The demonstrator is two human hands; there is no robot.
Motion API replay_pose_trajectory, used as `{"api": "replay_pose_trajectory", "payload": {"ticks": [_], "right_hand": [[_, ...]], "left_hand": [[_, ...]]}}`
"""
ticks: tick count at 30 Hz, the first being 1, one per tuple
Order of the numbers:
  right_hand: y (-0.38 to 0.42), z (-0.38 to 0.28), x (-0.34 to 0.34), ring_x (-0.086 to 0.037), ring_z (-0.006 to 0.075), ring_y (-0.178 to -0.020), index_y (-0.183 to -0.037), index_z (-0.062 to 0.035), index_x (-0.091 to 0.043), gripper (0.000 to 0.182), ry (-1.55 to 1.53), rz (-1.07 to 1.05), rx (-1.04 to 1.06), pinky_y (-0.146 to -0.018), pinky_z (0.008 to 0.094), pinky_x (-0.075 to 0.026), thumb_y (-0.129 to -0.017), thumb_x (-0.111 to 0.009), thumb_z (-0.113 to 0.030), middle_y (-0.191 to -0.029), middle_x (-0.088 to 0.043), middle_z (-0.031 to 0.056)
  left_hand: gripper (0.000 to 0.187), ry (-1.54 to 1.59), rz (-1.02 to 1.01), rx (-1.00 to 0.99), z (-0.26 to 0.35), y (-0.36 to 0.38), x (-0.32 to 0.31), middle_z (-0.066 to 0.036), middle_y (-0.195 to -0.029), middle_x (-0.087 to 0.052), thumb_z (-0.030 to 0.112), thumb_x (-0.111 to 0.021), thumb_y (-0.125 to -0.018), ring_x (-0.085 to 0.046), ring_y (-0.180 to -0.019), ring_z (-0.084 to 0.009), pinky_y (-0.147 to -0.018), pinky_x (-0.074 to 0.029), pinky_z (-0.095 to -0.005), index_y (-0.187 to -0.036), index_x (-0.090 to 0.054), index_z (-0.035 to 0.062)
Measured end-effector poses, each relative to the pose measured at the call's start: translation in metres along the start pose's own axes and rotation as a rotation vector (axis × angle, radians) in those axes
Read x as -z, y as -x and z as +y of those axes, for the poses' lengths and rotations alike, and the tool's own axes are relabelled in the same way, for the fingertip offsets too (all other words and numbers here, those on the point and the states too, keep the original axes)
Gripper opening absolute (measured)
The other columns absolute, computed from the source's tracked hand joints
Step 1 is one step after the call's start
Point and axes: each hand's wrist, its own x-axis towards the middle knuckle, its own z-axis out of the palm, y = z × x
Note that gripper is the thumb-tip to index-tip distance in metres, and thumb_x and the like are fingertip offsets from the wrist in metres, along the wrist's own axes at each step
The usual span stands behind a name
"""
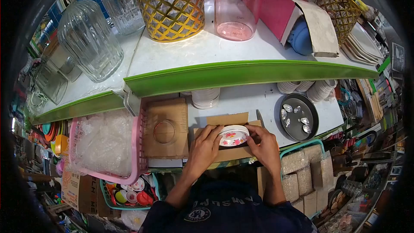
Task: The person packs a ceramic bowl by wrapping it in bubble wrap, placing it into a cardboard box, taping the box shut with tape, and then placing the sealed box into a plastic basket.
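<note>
Between my two hands is a small stack of white bowls [234,138] with a pink and red flower print, tilted so that the printed side faces me. My left hand [205,146] grips the left rim, its fingers closed along the edge. On the opposite side my right hand [263,144] pinches the right rim with thumb and fingers. Directly beneath the bowls lies an open cardboard box [227,119], its flaps spread; its inside is mostly hidden by the bowls and hands.
Left are a cardboard piece [181,125] with a ring on it and a pink basket [138,146] of clear plastic. Right stands a dark round pan [295,126] holding foil lumps. White stacked bowls [205,98] sit behind, under a green-edged shelf [250,72] bearing glass jars.
</note>
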Motion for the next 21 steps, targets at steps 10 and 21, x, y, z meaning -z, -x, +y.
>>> {"api": "replay_pose_trajectory", "payload": {"ticks": [10, 21], "right_hand": [[-0.009, 0.000, 0.001, -0.066, 0.0323, -0.077, -0.106, 0.0009, -0.066, 0.032, 0.106, -0.103, 0.061, -0.073, 0.0398, -0.053, -0.074, -0.069, -0.001, -0.083, -0.066, 0.0198], [-0.020, 0.005, -0.006, -0.067, 0.0364, -0.086, -0.100, -0.0030, -0.069, 0.025, 0.438, -0.164, 0.143, -0.078, 0.0420, -0.054, -0.076, -0.070, -0.006, -0.086, -0.068, 0.0182]], "left_hand": [[0.032, -0.269, -0.017, -0.136, -0.010, -0.002, -0.003, -0.016, -0.108, -0.064, 0.004, -0.059, -0.088, -0.061, -0.103, -0.0351, -0.090, -0.050, -0.0429, -0.119, -0.063, 0.0007], [0.047, -0.596, -0.146, -0.278, -0.005, -0.006, -0.005, -0.011, -0.094, -0.068, 0.002, -0.061, -0.076, -0.065, -0.095, -0.0263, -0.078, -0.056, -0.0353, -0.123, -0.065, 0.0051]]}}
